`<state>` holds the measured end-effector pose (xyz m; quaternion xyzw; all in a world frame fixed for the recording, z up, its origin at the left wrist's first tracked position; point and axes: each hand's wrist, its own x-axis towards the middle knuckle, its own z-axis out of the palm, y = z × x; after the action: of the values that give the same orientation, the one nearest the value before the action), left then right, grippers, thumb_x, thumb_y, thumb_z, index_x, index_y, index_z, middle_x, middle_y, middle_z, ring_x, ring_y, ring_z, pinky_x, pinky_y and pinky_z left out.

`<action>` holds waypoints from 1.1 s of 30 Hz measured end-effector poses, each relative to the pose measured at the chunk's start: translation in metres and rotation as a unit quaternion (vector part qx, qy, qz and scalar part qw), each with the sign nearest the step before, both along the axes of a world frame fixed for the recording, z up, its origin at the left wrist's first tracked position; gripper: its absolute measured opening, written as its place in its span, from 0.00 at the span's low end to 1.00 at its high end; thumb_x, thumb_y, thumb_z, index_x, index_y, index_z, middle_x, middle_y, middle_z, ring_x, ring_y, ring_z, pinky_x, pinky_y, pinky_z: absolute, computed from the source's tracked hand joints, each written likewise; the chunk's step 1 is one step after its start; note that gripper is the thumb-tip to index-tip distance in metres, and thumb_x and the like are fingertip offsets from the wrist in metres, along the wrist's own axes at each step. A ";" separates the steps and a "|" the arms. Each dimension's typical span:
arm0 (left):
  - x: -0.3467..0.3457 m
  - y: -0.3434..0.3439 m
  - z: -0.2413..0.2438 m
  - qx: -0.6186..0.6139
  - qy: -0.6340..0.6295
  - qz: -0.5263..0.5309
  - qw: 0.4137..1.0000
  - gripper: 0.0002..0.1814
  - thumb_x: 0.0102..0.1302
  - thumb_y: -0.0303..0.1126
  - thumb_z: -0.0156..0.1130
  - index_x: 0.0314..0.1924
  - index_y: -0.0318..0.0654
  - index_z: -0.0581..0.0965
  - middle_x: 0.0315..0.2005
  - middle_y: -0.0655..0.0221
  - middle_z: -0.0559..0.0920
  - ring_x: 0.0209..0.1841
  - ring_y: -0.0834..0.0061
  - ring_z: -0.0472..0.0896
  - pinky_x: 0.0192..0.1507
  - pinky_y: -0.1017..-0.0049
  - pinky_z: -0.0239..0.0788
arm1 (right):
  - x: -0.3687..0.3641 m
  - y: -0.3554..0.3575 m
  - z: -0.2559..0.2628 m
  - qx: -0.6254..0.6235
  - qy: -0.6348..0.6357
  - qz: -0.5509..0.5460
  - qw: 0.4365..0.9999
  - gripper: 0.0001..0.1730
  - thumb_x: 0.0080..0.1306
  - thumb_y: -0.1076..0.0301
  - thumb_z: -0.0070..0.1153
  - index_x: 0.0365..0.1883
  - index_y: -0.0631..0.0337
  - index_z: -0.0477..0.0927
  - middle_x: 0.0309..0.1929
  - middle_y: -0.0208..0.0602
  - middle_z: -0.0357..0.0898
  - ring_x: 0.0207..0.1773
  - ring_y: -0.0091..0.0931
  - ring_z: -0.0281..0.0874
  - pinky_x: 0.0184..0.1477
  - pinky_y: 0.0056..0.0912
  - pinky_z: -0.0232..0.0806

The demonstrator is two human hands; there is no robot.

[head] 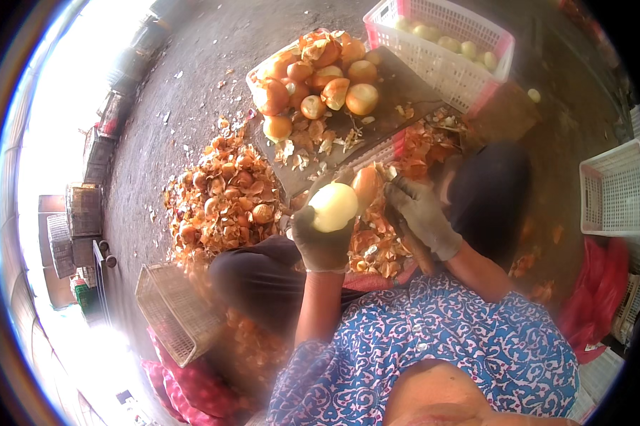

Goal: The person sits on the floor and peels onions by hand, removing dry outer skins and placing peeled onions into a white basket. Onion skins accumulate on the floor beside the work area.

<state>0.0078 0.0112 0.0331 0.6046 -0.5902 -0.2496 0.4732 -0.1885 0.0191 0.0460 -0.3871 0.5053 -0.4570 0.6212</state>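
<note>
My left hand [322, 242], in a grey-brown work glove, is closed around a pale peeled onion [334, 206]. Just right of the onion, my gloved right hand [424, 213] pinches a large brown piece of onion skin [368, 185]. Whether that skin still joins the onion is hard to tell. Loose onion skins [376, 250] lie beneath both hands, between my legs. Beyond them is a dark board [405, 72], with a heap of unpeeled onions [325, 77] at its left part and skin scraps around them.
A white and pink plastic crate [448, 80] holds peeled onions at the back right. Left of my knee spreads a pile of skins and onions [229, 191], with a tilted crate [184, 314] nearer. Another white crate [613, 191] and red sacking [597, 287] stand right.
</note>
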 end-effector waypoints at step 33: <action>0.026 -0.023 0.007 0.166 0.354 -0.195 0.899 0.46 0.46 0.27 0.81 0.68 0.29 0.74 0.56 0.62 0.84 0.57 0.68 0.83 0.62 0.67 0.77 | -0.031 -0.007 0.002 -0.008 0.064 0.018 0.998 0.19 0.84 0.61 0.49 0.66 0.63 0.77 0.25 0.29 0.80 0.22 0.18 0.74 0.26 0.23 0.66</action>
<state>0.0340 -0.0116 0.0400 0.4187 -0.4400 -0.6288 0.4855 -0.2194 0.0121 0.0479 -0.4293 0.5331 -0.4247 0.5926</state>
